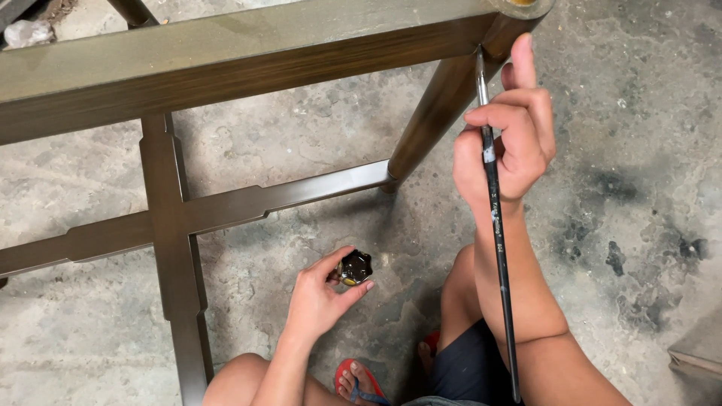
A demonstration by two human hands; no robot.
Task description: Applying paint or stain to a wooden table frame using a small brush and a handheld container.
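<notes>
A rough grey concrete floor (pixel 301 135) is seen from above, mottled with pale patches and marked by dark stains at the right. A dark brown wooden furniture frame (pixel 226 53) is stood on it, with a broad top rail, a round leg (pixel 429 120) at the corner, and crossed lower stretchers (pixel 177 225) with stepped edges. A crumpled pale scrap (pixel 26 31) is seen at the upper left. Even, soft light is cast, with faint shadows.

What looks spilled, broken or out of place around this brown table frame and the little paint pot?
Nothing on the table frame looks broken or askew. The oddest thing is the concrete floor, blotched with dark stains to the right. The left hand holds the small pot upright; no fresh spill shows.
</notes>
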